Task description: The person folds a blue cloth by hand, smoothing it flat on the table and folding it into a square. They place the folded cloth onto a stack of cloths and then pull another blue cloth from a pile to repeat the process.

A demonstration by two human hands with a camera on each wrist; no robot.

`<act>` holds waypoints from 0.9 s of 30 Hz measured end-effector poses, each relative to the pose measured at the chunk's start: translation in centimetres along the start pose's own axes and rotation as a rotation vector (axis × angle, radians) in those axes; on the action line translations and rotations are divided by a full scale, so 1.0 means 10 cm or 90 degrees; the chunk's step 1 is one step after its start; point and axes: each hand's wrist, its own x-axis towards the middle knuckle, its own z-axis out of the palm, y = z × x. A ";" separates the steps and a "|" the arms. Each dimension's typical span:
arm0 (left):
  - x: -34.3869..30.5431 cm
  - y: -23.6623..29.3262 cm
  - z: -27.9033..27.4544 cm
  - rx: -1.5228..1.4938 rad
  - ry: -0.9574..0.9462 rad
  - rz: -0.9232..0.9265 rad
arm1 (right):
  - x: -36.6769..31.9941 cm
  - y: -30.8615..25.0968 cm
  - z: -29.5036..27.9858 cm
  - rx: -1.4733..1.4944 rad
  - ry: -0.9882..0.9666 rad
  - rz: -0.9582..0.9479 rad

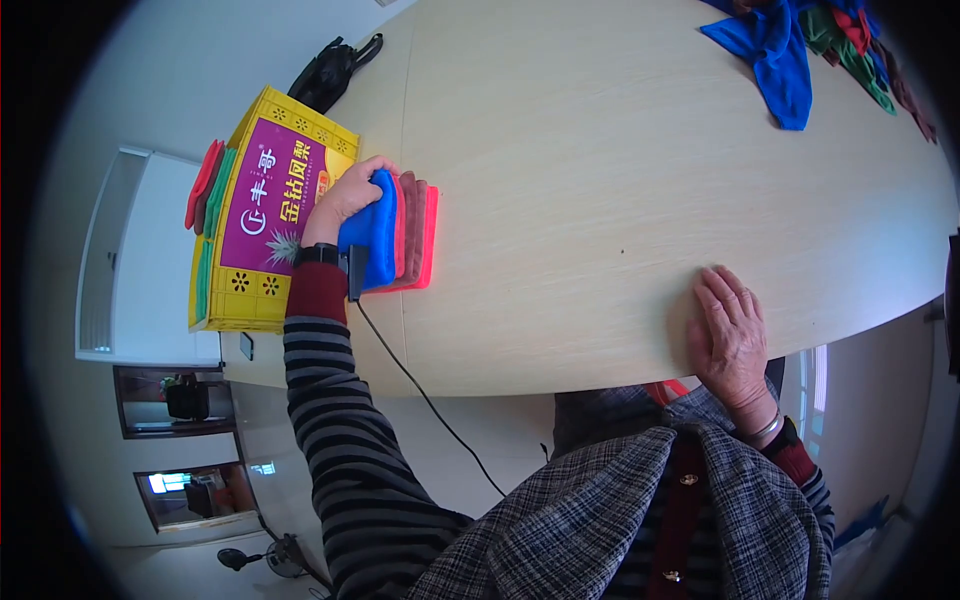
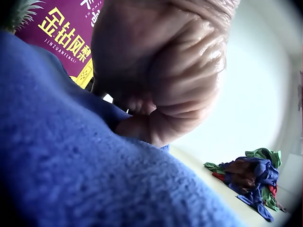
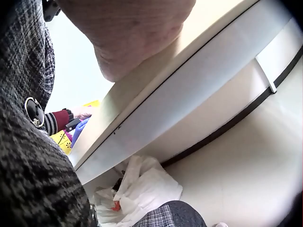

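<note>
Close by the yellow crate [image 1: 255,195], your left hand [image 1: 348,192] pinches the edge of the folded blue cloth [image 1: 378,240], thumb over its face, other fingers partly hidden. The cloth lies against red and brown folded cloths [image 1: 414,235] on the counter [image 1: 550,200], just beside the crate's printed side; the grip probably keeps the layers lined up. Well apart from the crate, your right hand [image 1: 732,325] rests palm down, fingers straight, likely as a brace. A loose heap of cloths [image 1: 775,60] lies across the counter from the crate, perhaps leaving working room between.
</note>
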 end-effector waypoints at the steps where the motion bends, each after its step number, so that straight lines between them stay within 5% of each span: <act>1: -0.01 0.03 -0.01 0.016 -0.003 -0.002 | -0.01 0.00 0.01 0.001 0.000 0.001; 14: -0.13 0.03 0.00 -0.026 0.061 0.017 | 0.00 -0.01 0.01 -0.005 0.001 0.006; 22: -0.09 0.05 -0.03 -0.013 -0.007 0.006 | 0.00 0.00 0.01 -0.010 -0.003 0.004; 27: 0.07 0.06 0.11 0.110 0.013 0.088 | 0.00 -0.01 0.01 -0.028 0.015 -0.012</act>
